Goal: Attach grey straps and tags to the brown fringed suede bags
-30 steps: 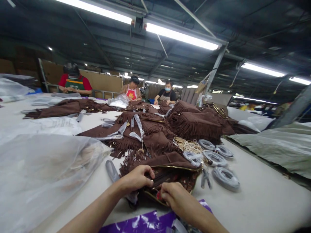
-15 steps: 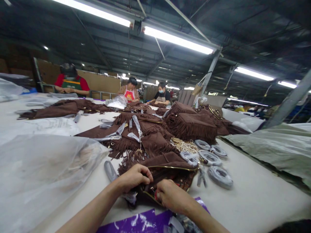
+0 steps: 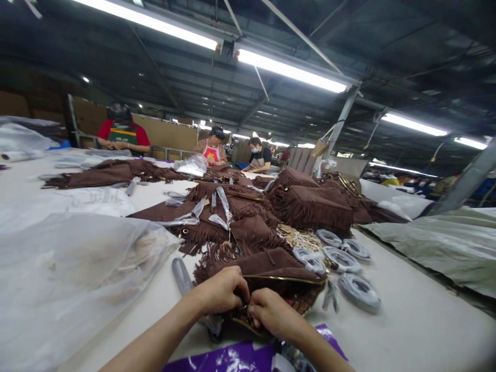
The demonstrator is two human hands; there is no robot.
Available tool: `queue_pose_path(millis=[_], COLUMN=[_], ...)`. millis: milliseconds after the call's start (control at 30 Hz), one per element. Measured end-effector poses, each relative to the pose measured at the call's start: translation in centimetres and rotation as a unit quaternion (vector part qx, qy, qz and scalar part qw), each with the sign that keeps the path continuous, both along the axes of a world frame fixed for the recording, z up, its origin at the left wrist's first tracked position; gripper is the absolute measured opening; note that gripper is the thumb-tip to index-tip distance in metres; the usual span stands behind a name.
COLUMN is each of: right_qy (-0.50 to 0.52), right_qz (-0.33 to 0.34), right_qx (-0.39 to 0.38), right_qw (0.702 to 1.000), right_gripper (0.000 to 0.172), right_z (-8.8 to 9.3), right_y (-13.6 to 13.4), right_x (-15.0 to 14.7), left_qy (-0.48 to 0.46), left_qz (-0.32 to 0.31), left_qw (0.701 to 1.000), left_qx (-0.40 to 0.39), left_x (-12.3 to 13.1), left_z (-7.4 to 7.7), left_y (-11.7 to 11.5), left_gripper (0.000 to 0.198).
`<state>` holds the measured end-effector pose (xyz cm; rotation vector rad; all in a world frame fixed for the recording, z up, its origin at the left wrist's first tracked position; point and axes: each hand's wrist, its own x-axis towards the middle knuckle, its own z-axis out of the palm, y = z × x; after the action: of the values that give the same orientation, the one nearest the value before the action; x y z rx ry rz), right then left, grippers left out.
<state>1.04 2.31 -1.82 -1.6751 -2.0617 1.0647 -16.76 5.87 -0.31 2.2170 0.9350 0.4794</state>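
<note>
A dark brown fringed bag [image 3: 267,263] lies in front of me, its gold-zippered mouth gaping to show a patterned lining. My left hand [image 3: 225,289] is closed in a pinch at the left side of that opening. Right beside it, my right hand [image 3: 273,310] is closed too, its fingertips inside the mouth and nearly touching the left ones. What the fingers pinch is hidden by the hands. A bit of red shows within the bag behind my right hand.
Coiled wrapped straps [image 3: 360,292] lie right of the bag, near cream cords [image 3: 302,237]. More brown fringed bags [image 3: 313,204] are heaped beyond. Clear plastic sheeting [image 3: 96,279] covers the left; purple plastic [image 3: 217,359] lies nearest me. Co-workers [image 3: 124,132] sit across the table.
My right hand has moved up and in, closer to my left hand at the bag's mouth. The red piece by its fingers no longer shows there. The view has shifted slightly.
</note>
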Motion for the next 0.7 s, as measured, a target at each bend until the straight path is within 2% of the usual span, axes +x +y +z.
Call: queue_pose_path(millis=[200, 400, 567, 700], right_qy=[0.017, 0.039, 0.057, 0.083], right_qz=[0.008, 0.021, 0.023, 0.000], right_qx=[0.001, -0.001, 0.003, 0.063], right_qw=[1.000, 0.999, 0.998, 0.995], right_gripper=[0.021, 0.021, 0.020, 0.009], right_z=[0.0, -0.2, -0.7, 0.6], right_y=[0.0, 0.2, 0.2, -0.9], right_x=[0.2, 0.3, 0.2, 1.0], left_qy=[0.069, 0.115, 0.182, 0.193], left_qz=[-0.062, -0.023, -0.029, -0.017], left_qw=[0.995, 0.990, 0.972, 0.962], left_qx=[0.030, 0.079, 0.146, 0.193], left_x=[-0.3, 0.4, 1.0, 0.6], left_z=[0.7, 1.1, 1.2, 1.9], left_y=[-0.4, -1.2, -1.5, -1.2], left_gripper=[0.032, 0.020, 0.016, 0.014])
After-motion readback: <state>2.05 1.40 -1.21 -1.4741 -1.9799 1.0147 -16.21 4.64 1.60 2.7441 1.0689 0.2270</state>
